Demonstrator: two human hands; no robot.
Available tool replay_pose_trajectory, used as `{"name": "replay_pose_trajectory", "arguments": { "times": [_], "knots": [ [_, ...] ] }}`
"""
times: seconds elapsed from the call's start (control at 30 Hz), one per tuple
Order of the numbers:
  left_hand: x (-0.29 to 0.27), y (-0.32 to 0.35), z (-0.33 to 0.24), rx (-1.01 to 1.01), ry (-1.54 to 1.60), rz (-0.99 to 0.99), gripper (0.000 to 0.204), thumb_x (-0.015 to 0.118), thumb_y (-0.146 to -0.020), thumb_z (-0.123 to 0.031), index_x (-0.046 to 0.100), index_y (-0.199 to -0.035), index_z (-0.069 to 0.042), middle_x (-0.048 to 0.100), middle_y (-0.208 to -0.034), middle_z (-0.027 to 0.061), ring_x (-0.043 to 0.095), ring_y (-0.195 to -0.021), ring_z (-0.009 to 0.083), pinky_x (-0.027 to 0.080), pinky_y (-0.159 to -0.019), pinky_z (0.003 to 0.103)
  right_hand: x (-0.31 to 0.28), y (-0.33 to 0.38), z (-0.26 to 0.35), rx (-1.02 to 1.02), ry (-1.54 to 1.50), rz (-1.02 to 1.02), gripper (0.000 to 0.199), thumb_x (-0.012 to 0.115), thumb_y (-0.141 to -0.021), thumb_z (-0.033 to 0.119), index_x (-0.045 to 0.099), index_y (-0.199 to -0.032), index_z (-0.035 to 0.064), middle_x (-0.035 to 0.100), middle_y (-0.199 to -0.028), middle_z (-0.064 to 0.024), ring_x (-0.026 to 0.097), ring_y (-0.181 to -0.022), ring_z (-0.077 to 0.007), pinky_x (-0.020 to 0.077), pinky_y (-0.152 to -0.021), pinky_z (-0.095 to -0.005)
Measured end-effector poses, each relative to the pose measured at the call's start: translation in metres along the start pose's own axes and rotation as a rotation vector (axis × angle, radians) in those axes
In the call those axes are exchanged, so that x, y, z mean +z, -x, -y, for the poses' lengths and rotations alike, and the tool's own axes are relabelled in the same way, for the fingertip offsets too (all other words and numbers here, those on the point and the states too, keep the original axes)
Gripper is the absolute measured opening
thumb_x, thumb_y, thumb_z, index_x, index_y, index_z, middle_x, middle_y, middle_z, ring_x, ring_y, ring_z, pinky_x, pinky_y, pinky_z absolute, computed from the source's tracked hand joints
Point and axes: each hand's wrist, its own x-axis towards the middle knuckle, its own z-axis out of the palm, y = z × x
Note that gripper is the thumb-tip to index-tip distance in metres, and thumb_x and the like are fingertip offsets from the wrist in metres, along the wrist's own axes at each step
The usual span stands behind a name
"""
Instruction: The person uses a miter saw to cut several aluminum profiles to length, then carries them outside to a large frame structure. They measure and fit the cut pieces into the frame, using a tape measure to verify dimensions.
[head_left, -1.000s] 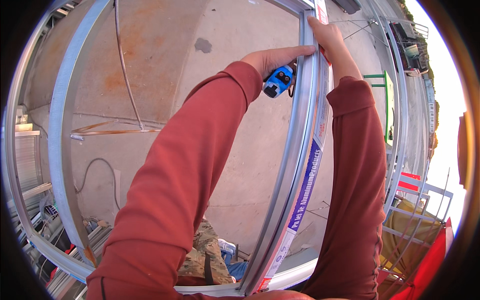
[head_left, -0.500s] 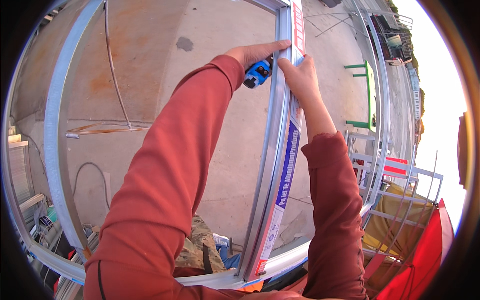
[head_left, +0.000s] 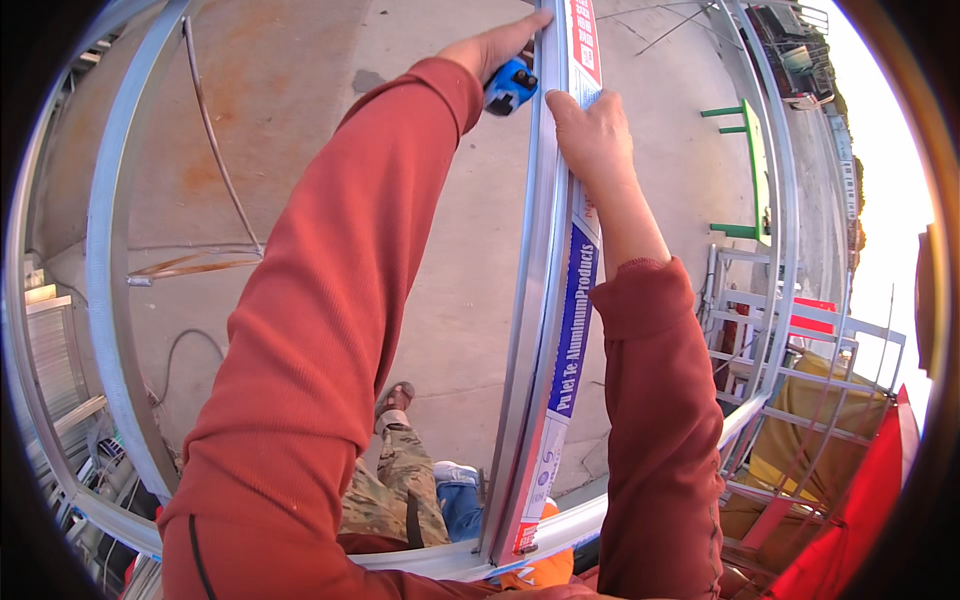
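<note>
A long silver aluminium profile (head_left: 525,330) with a printed blue, white and red film strip along its right side runs upward in front of me. My right hand (head_left: 597,140) is closed round the profile's upper part, thumb on its near face. Further up, my left hand (head_left: 492,48) reaches to the profile's left edge, one finger stretched against it. Under that hand is a blue and black power tool (head_left: 512,87), apparently in its grip. The tool's front end and most of the left fingers are hidden.
Pale metal frame bars (head_left: 110,240) stand at left, with a thin hose beyond. A green bench (head_left: 752,175) is at right, near metal racks (head_left: 745,320) and red sheeting (head_left: 850,530). Below are a camouflage trouser leg (head_left: 400,485) and a blue trouser leg (head_left: 460,510).
My left hand and the blue tool have moved up along the profile. My right hand keeps its hold, slightly higher in view. A brown shoe has come into sight below.
</note>
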Motion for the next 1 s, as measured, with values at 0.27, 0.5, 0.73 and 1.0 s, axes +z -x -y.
{"name": "replay_pose_trajectory", "arguments": {
  "times": [0.27,0.5,0.73,1.0],
  "knots": [
    [-0.018,-0.026,-0.023,0.027,-0.227,-0.032,0.089,0.054,-0.078,-0.08,0.064,-0.113,0.002,0.064,-0.092,0.0069,0.058,-0.069,0.0099,0.051,-0.062,0.023,-0.003,0.004,0.003,-0.037,-0.07,0.032,0.06,0.06,-0.081,0.034,0.046,-0.115,-0.0135,0.064,-0.104,-0.0313,0.067,-0.094,-0.041,0.0528,-0.085,-0.0459],
    [-0.016,-0.011,-0.027,-0.085,-0.244,0.027,0.088,0.059,-0.077,-0.077,0.064,-0.115,0.002,0.064,-0.096,0.0066,0.055,-0.069,0.0095,0.05,-0.066,0.022,-0.004,0.002,0.001,-0.031,-0.049,0.026,0.061,0.06,-0.082,0.034,0.046,-0.115,-0.0149,0.064,-0.105,-0.0315,0.067,-0.095,-0.041,0.0526,-0.085,-0.0464],
    [-0.003,0.078,-0.001,-0.189,-0.08,0.196,0.062,0.072,-0.078,-0.064,0.067,-0.094,-0.004,0.065,-0.077,0.0048,0.053,-0.055,0.0083,0.048,-0.05,0.02,-0.003,0.001,0.004,-0.045,-0.045,0.001,0.064,0.061,-0.082,0.038,0.046,-0.113,-0.0154,0.065,-0.099,-0.0306,0.069,-0.088,-0.039,0.0547,-0.079,-0.0435],
    [-0.006,0.097,-0.002,-0.209,-0.066,0.196,0.078,0.067,-0.079,-0.066,0.063,-0.116,0.002,0.061,-0.113,0.0128,0.055,-0.093,0.0157,0.05,-0.073,0.027,-0.004,0.075,-0.024,-0.059,-0.062,0.012,0.061,0.063,-0.081,0.037,0.047,-0.113,-0.0128,0.064,-0.104,-0.0294,0.067,-0.097,-0.0373,0.0529,-0.083,-0.0418]
  ]
}}
